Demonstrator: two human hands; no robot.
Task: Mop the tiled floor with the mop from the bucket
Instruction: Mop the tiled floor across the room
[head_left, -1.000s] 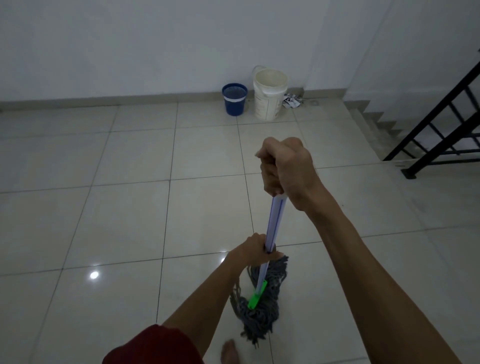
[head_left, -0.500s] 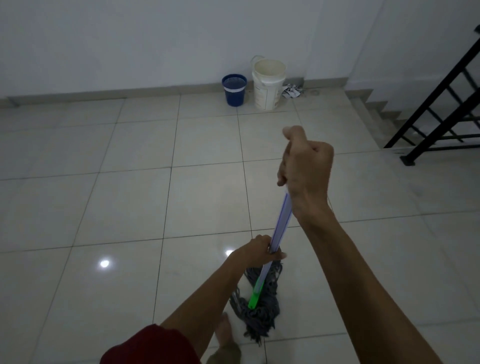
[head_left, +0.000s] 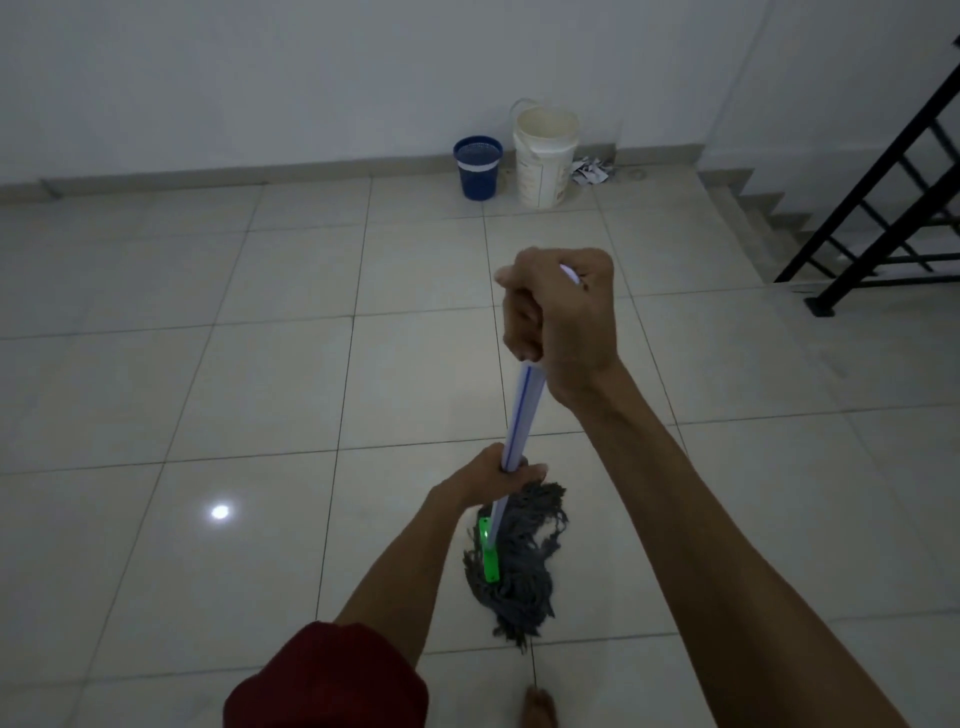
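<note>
While both hands hold on tight, the mop (head_left: 524, 410) is being rubbed on the tiled floor (head_left: 234, 389). The right hand (head_left: 558, 312) is wrapped round the top of the stick. The left hand (head_left: 493, 480) is wrapped round it low down, just above the grey stringy mop head (head_left: 519, 571). The mop head lies on the floor, near the person's bare foot (head_left: 537, 706). A moment ago the top hand was swung out to the right. Now it has come back to the left, and the strings have slid a little over the tile. I think that means a side-to-side wipe is going on here. I cannot tell which tiles are already wet. The blue bucket (head_left: 478, 166) and the white bucket (head_left: 545, 156) stand side by side at the wall, well away from the mop.
</note>
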